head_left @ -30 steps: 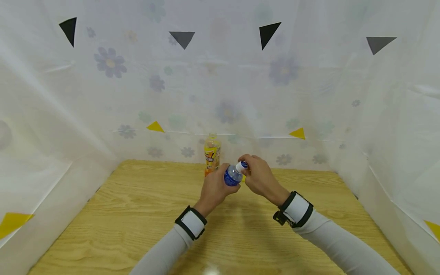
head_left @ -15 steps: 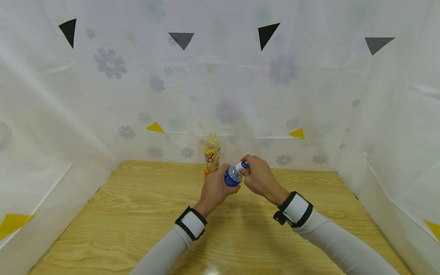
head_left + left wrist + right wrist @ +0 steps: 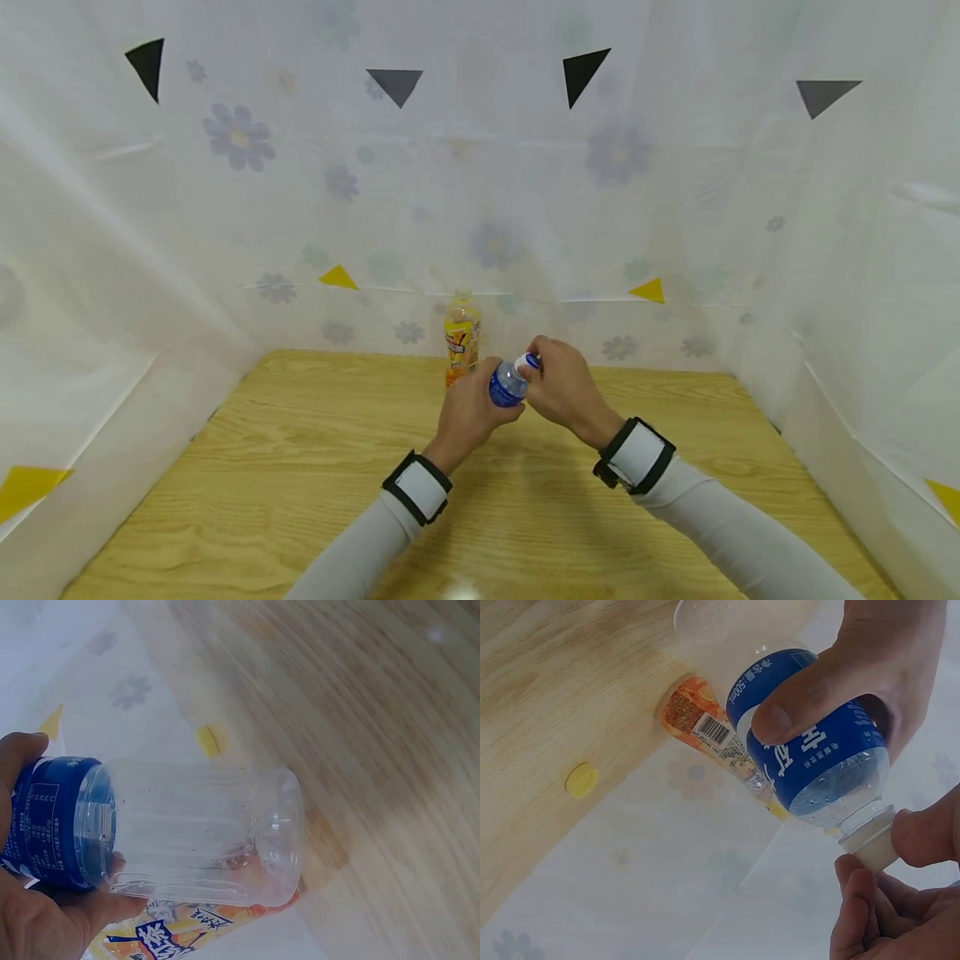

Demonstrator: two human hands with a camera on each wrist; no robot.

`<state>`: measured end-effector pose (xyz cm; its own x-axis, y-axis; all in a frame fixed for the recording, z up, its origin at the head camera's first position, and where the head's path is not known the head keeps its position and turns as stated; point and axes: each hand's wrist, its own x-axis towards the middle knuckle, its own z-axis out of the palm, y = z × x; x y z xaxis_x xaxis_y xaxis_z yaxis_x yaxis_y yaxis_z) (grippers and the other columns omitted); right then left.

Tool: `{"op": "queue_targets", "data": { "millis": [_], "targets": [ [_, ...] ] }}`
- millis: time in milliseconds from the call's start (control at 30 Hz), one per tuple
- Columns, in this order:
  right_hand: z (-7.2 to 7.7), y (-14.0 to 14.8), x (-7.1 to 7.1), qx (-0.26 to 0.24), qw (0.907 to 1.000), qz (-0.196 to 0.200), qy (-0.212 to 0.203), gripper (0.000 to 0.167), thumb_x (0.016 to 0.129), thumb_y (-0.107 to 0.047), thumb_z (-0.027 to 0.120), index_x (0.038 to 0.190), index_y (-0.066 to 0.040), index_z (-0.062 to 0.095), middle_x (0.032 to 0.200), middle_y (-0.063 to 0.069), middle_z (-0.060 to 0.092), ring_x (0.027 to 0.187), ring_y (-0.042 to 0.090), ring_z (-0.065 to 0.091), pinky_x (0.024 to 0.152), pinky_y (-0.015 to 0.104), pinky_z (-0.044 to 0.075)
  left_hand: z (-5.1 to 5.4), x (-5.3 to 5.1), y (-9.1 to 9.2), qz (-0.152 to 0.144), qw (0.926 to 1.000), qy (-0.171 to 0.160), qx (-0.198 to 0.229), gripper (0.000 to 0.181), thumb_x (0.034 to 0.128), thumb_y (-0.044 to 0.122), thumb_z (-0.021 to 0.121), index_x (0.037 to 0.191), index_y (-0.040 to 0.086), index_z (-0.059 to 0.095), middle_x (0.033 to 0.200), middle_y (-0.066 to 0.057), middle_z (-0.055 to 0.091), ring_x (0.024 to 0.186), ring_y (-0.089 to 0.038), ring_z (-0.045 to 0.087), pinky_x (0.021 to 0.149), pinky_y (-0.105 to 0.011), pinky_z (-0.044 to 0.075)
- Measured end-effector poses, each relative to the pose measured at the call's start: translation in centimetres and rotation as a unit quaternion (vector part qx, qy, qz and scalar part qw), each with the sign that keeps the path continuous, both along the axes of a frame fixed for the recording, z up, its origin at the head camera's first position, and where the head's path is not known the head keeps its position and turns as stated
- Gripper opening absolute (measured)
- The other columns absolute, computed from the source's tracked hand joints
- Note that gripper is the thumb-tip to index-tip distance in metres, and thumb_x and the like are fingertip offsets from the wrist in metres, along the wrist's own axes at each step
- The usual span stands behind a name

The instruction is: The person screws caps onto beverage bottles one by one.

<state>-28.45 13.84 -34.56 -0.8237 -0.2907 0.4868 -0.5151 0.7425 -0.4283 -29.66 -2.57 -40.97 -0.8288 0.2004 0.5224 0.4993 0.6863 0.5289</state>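
My left hand (image 3: pixel 471 408) grips a clear plastic bottle (image 3: pixel 509 384) round its blue label (image 3: pixel 810 727), holding it tilted above the table. At the bottle's neck, my right hand (image 3: pixel 564 385) pinches the white cap (image 3: pixel 874 838), which has a blue top in the head view. The cap sits on the neck. Droplets cling inside the clear lower body (image 3: pixel 202 832), and no drink is visible there. Just beyond the left hand stands a second bottle (image 3: pixel 462 337) with a yellow and orange label. Its mouth is uncapped, and the left hand hides its lower part.
A loose yellow cap (image 3: pixel 582 781) lies on the wooden table (image 3: pixel 315 467); the right hand hides it in the head view. White flowered sheeting (image 3: pixel 495 167) encloses the back and sides, with black, grey and yellow triangles stuck on it.
The right hand and wrist have turned and shifted slightly left at the cap, now covering the yellow cap behind. The left hand and blue-labelled bottle stay nearly still.
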Motion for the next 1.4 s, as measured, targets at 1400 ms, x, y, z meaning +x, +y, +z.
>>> {"op": "queue_targets", "data": {
  "millis": [1400],
  "targets": [
    [-0.07, 0.23, 0.11, -0.014, 0.9997, -0.001, -0.022, 0.029, 0.100, -0.023, 0.062, 0.118, 0.000, 0.063, 0.095, 0.011, 0.064, 0.080, 0.021, 0.057, 0.067, 0.036, 0.049, 0.52, -0.28, -0.08, -0.019, 0.9985, -0.051, 0.006, 0.060, 0.0781, 0.026, 0.089, 0.126, 0.010, 0.057, 0.113, -0.007, 0.070, 0.099, -0.022, 0.069, 0.083, -0.040, 0.058]
  ]
}}
